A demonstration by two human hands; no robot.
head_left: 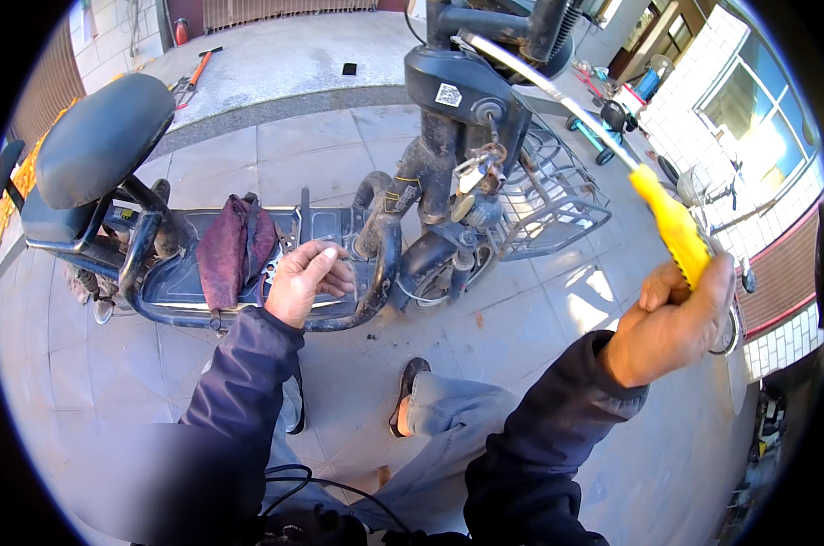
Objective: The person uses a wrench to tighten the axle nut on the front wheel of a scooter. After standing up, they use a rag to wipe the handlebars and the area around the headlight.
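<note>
Head view: I take the scooter (275, 264) as landmark; it stands on grey paving with its steering column toward the top of frame and its black seat (102, 136) at far left. My right hand (671, 323) is closed around the yellow handle of a long screwdriver (671, 223), raised well to the right of the scooter; the metal shaft slants up-left toward the steering column, tip near the head of the column, contact not resolvable. My left hand (307, 282) is curled narrow just above the footboard, fingertips pinched together; whether something small sits between them I cannot tell. A dark red cloth (234, 250) lies on the footboard just left of that hand. A wire basket (553, 196) hangs on the scooter's right side.

Judgement: tool is in hand but not yet applied. Next move calls for bringing the tip down to the footboard, left hand steadying
</note>
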